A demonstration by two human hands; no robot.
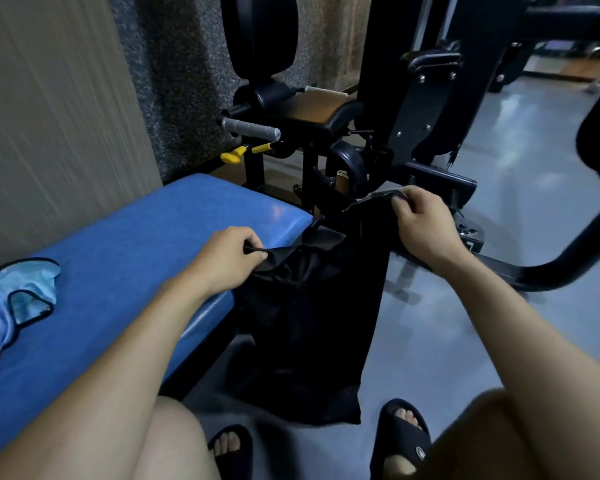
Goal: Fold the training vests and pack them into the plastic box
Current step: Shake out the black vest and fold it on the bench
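I count two vests in view. One black vest [309, 306] hangs off the right end of the blue counter [125, 258], held between my two hands, its lower hem near the floor [447, 341] above my two black slippers [404, 433]. My left hand [229, 258] pinches one top corner at the counter's edge; my right hand [421, 223] grips the other corner, raised clear of the counter. One light blue vest [11, 299] with dark trim lies crumpled on the counter's left end, well apart. A black gym machine [343, 126] with one grey handle [250, 128] and a yellow lever [243, 152] stands just beyond the counter.
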